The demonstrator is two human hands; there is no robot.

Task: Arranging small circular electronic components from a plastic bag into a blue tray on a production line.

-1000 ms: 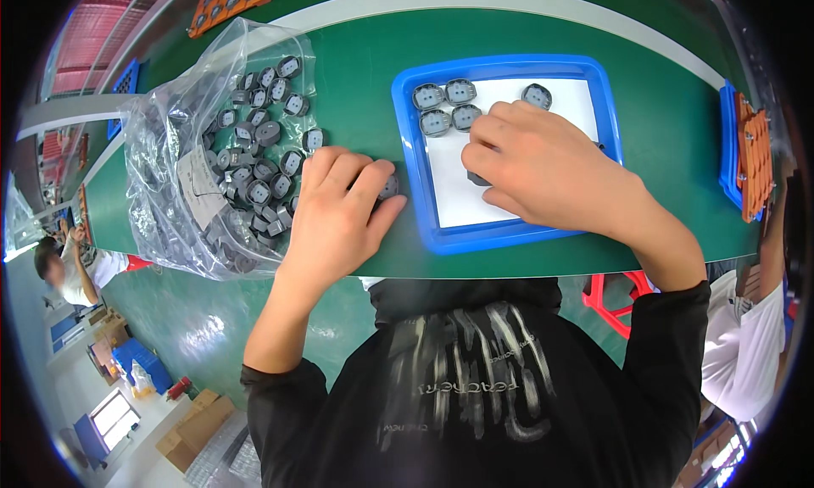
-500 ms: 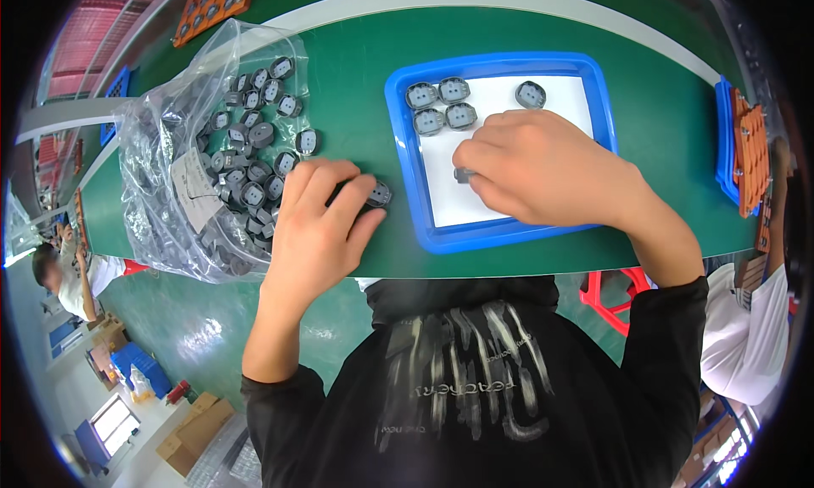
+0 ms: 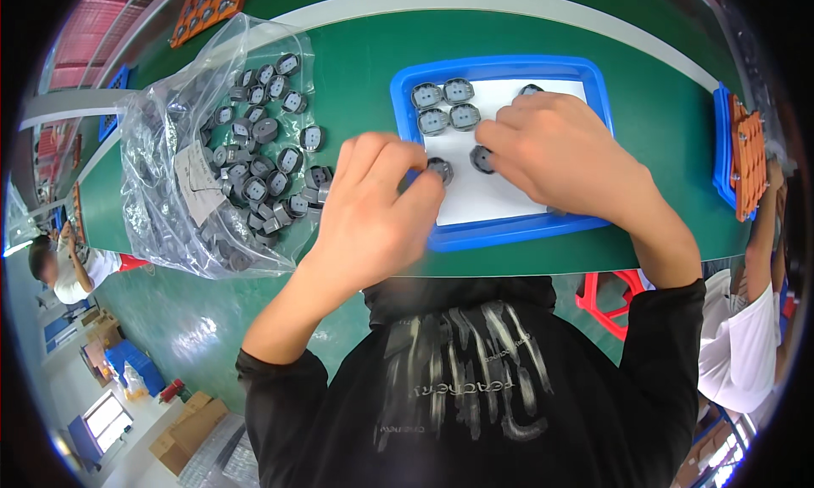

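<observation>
While both hands work over the shallow blue plastic tray [image 3: 517, 232] with a white sheet inside, the left hand [image 3: 373, 212] pinches a small round grey plastic part [image 3: 440, 169] at the tray's left edge. The right hand [image 3: 564, 153] pinches another grey round part [image 3: 482, 159] over the white sheet. Four similar parts [image 3: 444, 106] lie in the tray's far left corner. Left of the tray, a clear plastic bag [image 3: 182, 170] with a white paper label [image 3: 199, 178] spills many grey parts on the green counter [image 3: 356, 81]. Right of the tray stands an orange rack [image 3: 748, 153]. Below the counter is a glossy green floor [image 3: 182, 318].
</observation>
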